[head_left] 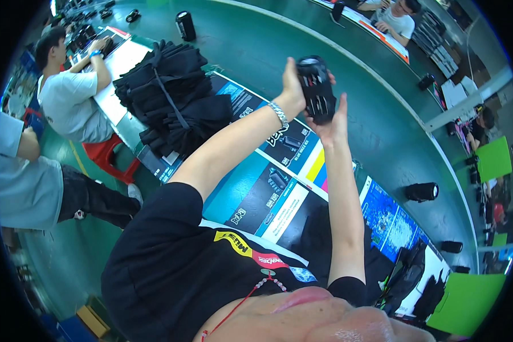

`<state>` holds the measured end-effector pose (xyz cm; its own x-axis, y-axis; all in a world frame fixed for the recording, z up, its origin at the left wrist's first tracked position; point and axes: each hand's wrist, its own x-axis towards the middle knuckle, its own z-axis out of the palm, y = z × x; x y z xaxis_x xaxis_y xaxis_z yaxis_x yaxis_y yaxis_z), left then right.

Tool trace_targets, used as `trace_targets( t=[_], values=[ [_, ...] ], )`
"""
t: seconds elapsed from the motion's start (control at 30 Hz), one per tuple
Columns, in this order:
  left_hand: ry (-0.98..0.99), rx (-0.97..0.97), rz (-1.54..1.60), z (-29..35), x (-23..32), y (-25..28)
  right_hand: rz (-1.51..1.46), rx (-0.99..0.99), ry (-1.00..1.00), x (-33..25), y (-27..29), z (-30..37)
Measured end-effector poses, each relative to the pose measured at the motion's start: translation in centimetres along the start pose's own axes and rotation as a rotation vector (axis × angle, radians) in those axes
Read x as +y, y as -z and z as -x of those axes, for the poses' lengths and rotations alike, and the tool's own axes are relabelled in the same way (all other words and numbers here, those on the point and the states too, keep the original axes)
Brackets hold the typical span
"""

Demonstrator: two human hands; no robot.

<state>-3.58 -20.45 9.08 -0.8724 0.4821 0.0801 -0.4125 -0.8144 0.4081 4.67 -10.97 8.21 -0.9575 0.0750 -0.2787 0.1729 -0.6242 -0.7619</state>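
A black cylindrical device [318, 91], which looks like a portable speaker, is held up over the far side of the printed table [248, 196]. My left hand [292, 85], with a chain bracelet at its wrist, grips it from the left side. On the right and lower side, my right hand [335, 122] supports it, fingers partly hidden behind it. Slots and small light marks show on the side facing me. Left of my forearms lies a strapped pile of black fabric pieces [165, 85], probably pouches.
Similar black cylinders stand on the green surface beyond, one at the top [185, 25] and one at the right [422, 192]. Dark bags [404, 268] lie at the table's right end. A co-worker [74, 94] sits at the left on a red stool [111, 154]; another person stands nearer.
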Motion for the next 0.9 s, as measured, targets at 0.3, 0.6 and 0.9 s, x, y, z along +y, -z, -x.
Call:
trace_targets(
  t=[0.3,0.6,0.9],
  values=[
    [0.128,0.6,-0.261,-1.2,-0.7,6.5,1.199,0.508,1.063,-4.9,0.6,0.4],
    [-0.18,-0.056,-0.867,-4.3,-2.7,0.3,1.642,0.555,0.961,-4.2,6.1,-2.0],
    [0.194,-0.278,-1.585,-10.8,-3.3,-0.6,0.718,0.425,0.645,-3.2,9.6,-5.4]
  ],
)
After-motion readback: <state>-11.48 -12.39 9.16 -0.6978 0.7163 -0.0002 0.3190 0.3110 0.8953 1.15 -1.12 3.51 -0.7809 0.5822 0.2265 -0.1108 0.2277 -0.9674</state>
